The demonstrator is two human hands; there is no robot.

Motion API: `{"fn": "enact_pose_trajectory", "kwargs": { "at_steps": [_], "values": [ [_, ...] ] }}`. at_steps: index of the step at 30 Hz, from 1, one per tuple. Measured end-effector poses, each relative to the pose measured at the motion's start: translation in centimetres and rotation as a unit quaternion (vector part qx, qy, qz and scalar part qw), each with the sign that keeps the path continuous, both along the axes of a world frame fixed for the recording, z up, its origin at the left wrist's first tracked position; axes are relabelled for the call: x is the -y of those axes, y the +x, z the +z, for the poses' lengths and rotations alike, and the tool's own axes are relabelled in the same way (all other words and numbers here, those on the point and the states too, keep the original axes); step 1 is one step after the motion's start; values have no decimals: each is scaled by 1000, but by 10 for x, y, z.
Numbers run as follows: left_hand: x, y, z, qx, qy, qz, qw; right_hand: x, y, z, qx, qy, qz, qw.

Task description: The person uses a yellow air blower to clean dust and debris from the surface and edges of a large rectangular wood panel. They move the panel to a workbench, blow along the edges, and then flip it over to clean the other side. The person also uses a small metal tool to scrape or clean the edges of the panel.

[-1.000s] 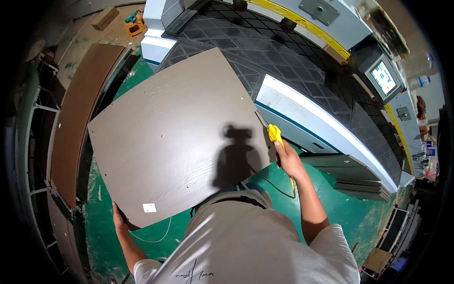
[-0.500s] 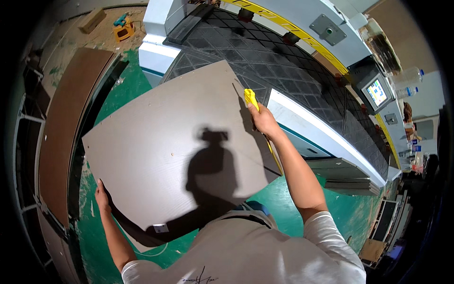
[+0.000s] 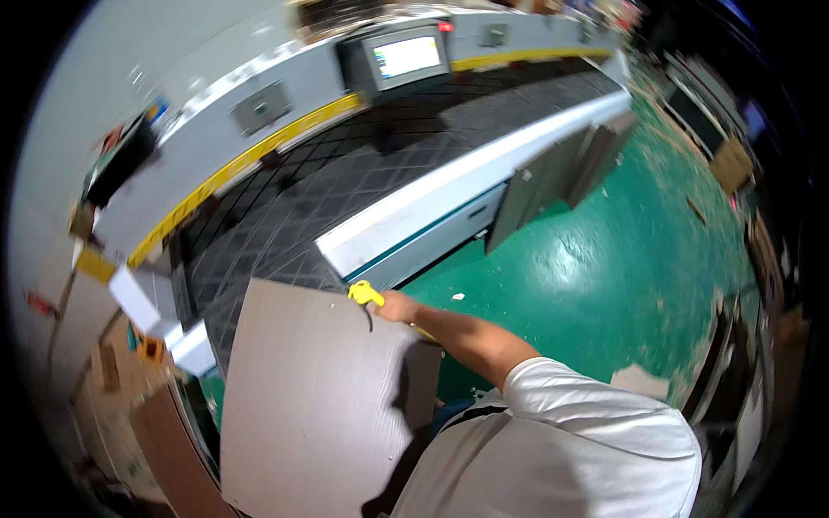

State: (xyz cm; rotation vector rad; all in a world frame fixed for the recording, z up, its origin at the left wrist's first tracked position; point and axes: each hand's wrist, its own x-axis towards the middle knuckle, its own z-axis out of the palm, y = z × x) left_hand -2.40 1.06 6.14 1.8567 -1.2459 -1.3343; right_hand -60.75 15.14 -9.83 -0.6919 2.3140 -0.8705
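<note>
My right hand [image 3: 395, 306] is closed round a yellow air blow gun [image 3: 364, 293], just over the far right corner of a large pale wood-grain panel [image 3: 302, 397]. A thin yellow hose shows below the hand. The gun throws a small dark shadow on the panel. The panel's far edge meets or overlaps the near left end of a machine's dark, tiled-looking bed [image 3: 294, 211]. My left hand is out of view; the panel's near end runs off the lower edge of the picture.
A lit control screen [image 3: 406, 57] stands behind the machine's yellow rail [image 3: 250, 160]. Several dark panels [image 3: 544, 181] lean against its white front. Brown boards [image 3: 177, 449] stand at the lower left. Offcuts and scraps lie on the green floor [image 3: 570, 285] at right.
My view has swung right, so the machine and screen show further left. The panel and the blow gun sit lower and more left in view. My left hand has gone out of sight.
</note>
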Motion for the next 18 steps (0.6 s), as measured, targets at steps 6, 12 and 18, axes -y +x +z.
{"fn": "enact_pose_trajectory", "kwargs": {
  "at_steps": [6, 12, 18],
  "values": [
    [-39, -67, 24, 9, -31, -137, 990, -101, 12, 56, 80, 73, -50, 993],
    [-108, -112, 63, 34, -70, -230, 970, -259, -8, 24, 91, 35, -140, 985],
    [-212, -133, 133, 61, -114, -289, 949, -474, -17, -56, 190, -128, -277, 933]
  ]
}}
